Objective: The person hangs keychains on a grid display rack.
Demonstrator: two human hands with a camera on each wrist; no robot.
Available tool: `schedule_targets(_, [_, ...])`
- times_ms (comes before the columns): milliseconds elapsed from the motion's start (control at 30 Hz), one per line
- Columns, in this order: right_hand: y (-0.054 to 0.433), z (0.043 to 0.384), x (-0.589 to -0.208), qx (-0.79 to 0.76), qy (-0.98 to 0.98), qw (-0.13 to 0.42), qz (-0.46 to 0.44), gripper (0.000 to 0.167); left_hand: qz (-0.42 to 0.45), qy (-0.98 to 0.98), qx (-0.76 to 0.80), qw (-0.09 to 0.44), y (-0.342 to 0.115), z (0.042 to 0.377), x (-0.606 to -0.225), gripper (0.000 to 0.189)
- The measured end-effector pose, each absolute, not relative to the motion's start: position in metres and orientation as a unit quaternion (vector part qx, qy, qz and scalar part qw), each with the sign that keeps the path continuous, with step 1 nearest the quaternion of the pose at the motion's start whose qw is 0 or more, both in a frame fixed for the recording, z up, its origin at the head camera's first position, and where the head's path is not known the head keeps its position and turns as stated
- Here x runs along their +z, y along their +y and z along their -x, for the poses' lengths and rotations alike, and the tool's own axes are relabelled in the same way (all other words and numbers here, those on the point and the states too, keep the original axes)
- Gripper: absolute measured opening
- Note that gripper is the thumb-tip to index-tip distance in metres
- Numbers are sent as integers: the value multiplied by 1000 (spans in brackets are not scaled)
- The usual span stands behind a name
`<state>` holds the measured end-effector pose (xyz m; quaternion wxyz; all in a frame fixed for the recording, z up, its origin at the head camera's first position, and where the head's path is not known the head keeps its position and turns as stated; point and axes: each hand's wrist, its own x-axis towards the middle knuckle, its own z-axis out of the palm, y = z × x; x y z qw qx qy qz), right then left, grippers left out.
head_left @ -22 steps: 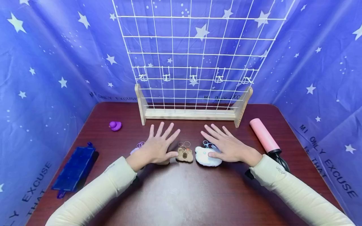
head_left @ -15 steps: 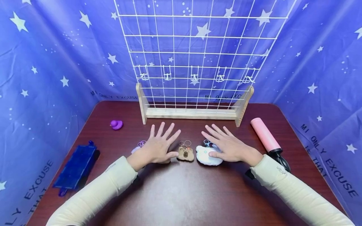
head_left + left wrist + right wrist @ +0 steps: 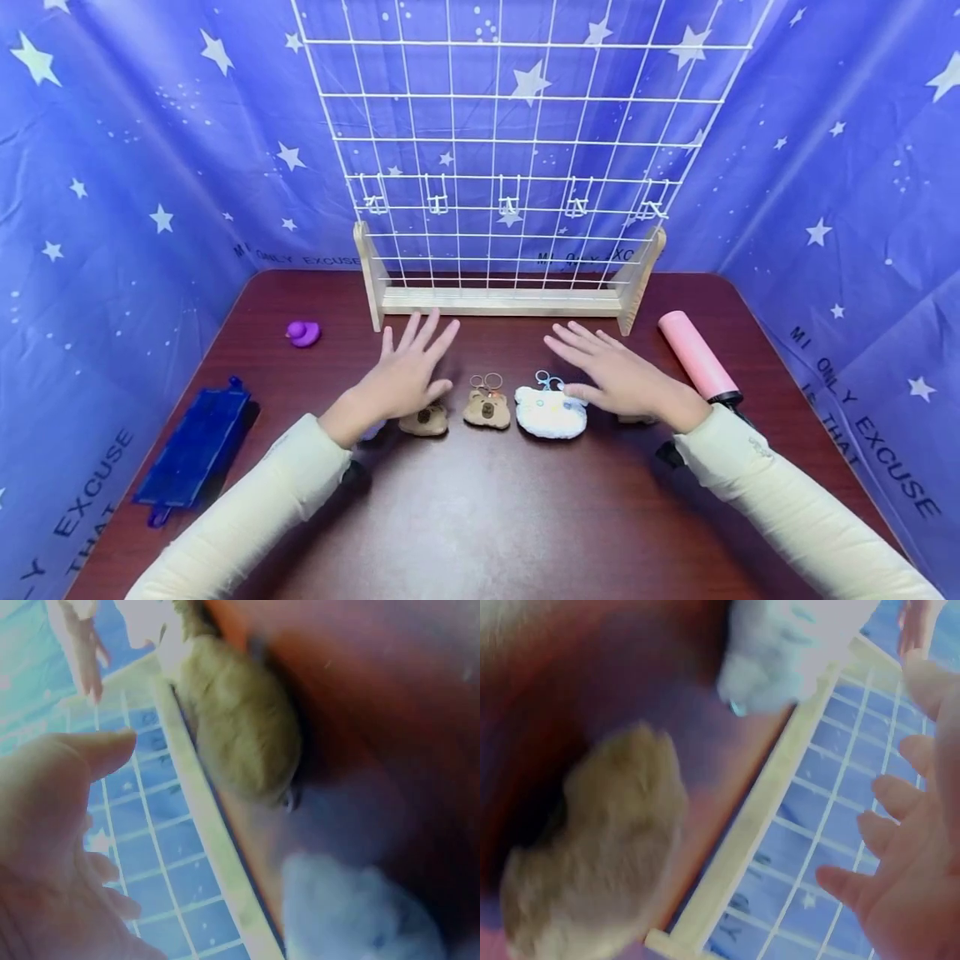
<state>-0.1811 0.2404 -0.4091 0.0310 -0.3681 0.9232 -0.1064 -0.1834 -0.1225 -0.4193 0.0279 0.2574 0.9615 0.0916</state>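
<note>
In the head view my left hand (image 3: 401, 382) hovers with spread fingers over a brown plush keychain (image 3: 425, 420) and a lavender plush (image 3: 372, 432), both partly hidden by it. A second brown bear-like plush keychain (image 3: 487, 409) lies between the hands, metal rings at its top. To its right is a white plush keychain (image 3: 551, 415) with a light blue clasp. My right hand (image 3: 630, 377), fingers extended, is above and right of the white one; another brown plush (image 3: 636, 419) peeks out beneath it. Both wrist views show the plushes (image 3: 240, 724) (image 3: 600, 847) below empty palms.
Behind the plushes stands a white wire grid (image 3: 491, 142) on a wooden base (image 3: 498, 302), with several hooks (image 3: 508, 205) in a row. A purple duck (image 3: 303, 334) and a blue flat object (image 3: 193, 447) lie left, a pink cylinder (image 3: 697, 354) with a black end right.
My hands have moved apart, the left to the left and slightly away, the right to the right. More of the left brown plush and the white plush now shows.
</note>
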Motion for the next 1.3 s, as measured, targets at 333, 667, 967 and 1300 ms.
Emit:
schedule_targets(333, [287, 194, -408, -185, 926, -17, 330, 48, -206, 943, 234, -113, -157, 218, -397, 84])
schedule_targets(667, [316, 202, -426, -209, 931, -14, 298, 39, -92, 887, 379, -247, -184, 253, -384, 79])
schedule_targets(967, [332, 214, -449, -205, 938, 57, 275, 37, -19, 882, 412, -229, -187, 277, -382, 82])
schedule_targets(1300, [336, 214, -456, -228, 934, 86, 260, 37, 17, 881, 421, -214, -188, 295, -377, 66])
